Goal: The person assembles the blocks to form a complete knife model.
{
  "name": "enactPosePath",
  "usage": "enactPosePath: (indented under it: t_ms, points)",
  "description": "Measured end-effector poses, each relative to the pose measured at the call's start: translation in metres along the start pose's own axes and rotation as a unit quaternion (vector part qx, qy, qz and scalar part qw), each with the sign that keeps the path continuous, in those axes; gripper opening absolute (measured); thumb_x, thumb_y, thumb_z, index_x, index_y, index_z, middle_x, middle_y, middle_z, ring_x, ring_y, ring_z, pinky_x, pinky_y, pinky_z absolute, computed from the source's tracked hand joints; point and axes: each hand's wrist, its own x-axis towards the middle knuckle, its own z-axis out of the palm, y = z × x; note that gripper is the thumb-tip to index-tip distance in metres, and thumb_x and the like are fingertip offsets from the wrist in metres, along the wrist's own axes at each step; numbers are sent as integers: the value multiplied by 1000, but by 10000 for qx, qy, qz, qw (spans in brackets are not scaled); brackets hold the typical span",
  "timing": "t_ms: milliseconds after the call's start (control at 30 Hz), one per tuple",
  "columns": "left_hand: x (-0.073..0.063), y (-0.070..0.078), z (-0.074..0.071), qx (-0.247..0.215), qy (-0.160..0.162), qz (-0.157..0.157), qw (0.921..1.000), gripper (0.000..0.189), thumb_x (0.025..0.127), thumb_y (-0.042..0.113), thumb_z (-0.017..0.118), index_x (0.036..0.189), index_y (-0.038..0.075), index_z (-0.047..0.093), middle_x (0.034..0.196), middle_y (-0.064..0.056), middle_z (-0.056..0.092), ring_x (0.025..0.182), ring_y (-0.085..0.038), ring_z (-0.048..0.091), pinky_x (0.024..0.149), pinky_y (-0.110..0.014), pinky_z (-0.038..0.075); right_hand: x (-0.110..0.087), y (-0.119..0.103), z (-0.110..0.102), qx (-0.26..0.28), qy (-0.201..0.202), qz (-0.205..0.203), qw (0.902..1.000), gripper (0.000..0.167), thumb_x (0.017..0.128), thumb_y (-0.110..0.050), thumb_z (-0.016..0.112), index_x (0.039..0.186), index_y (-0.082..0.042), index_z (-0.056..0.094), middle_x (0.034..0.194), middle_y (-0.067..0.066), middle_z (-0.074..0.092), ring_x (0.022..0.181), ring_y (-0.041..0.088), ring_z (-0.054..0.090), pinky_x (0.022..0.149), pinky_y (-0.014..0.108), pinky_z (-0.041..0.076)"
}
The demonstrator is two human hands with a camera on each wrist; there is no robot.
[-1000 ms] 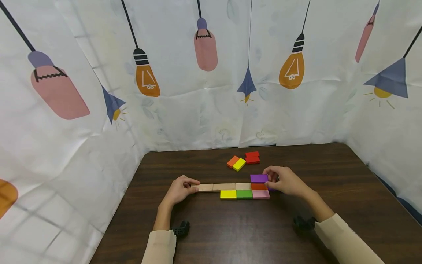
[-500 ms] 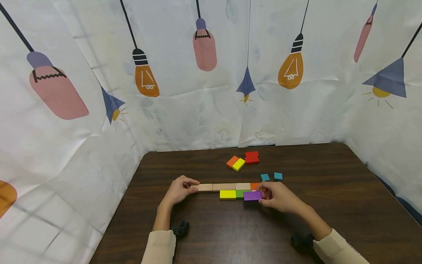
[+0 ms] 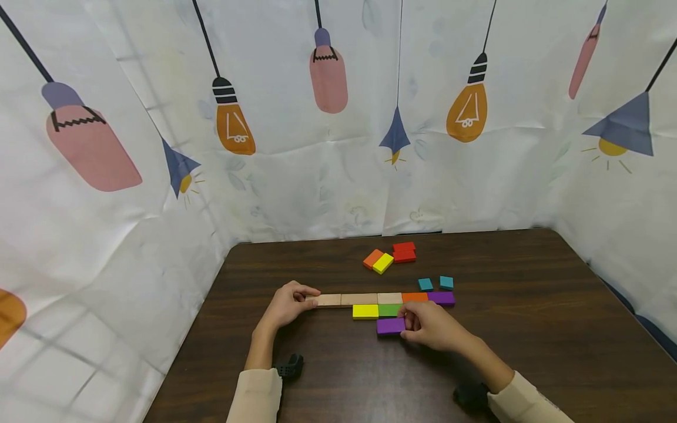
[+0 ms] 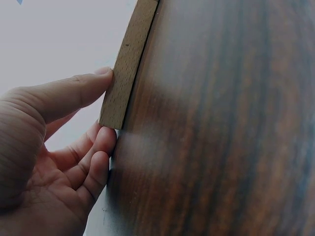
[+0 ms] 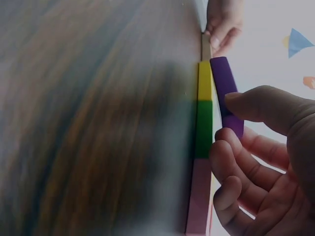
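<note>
Head view shows the right hand pinching a purple block by one end, its thumb and fingers narrow around it, on the near side of the green block. Seen from the right wrist, the held block sits slightly slanted above the tops of the front row; whether a corner touches, I cannot tell. Gripped only at one end, it could pivot or slip if the pinch loosens, and a drop might knock the green block or the yellow block askew. The curled lower fingers are close to the pink block, so a low sweep could drag it out of line.

The left hand pinches the outer end of a plain wooden block. Pushing too hard there could run along the back row, shifting the orange block and the end purple block, perhaps bumping the two blue blocks just behind.
</note>
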Motion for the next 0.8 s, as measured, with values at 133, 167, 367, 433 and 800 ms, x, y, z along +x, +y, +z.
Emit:
enactPosePath:
  t_ms: [133,167,367,433,800]
  points:
    - [0,0,0,-11,3,22,10000,17,90,22,81,106,25,81,97,-1,62,82,-17,52,74,-34,45,3,-5,5,-41,-35,48,10000,25,87,-18,82,106,-12,67,79,-9,59,69,3,52,63,22,46]
    - [0,0,0,-9,5,21,10000,17,89,22,81,106,25,81,97,-1,62,83,-17,52,74,-34,45,4,-6,6,-54,-38,64,10000,25,87,-18,82,106,-12,67,79,-9,59,69,4,52,63,23,46]
    - [0,-1,0,4,20,15,10000,17,90,22,80,106,25,81,97,-1,61,82,-17,52,74,-34,44,11,-14,13,-215,-12,151,9997,24,86,-18,83,104,-14,67,78,-10,58,68,5,52,63,23,45]
    - [0,-1,0,10,21,18,10000,17,90,22,80,106,25,81,97,-1,61,82,-17,52,74,-34,44,13,-15,16,-319,0,133,9994,24,86,-19,83,103,-14,66,77,-11,57,68,4,51,63,23,45]
    - [0,-1,0,26,10,20,10000,17,90,23,80,106,26,81,96,0,61,82,-17,52,74,-34,45,26,-23,27,-479,36,242,9986,25,85,-20,83,103,-15,66,75,-13,57,66,5,51,64,24,45]
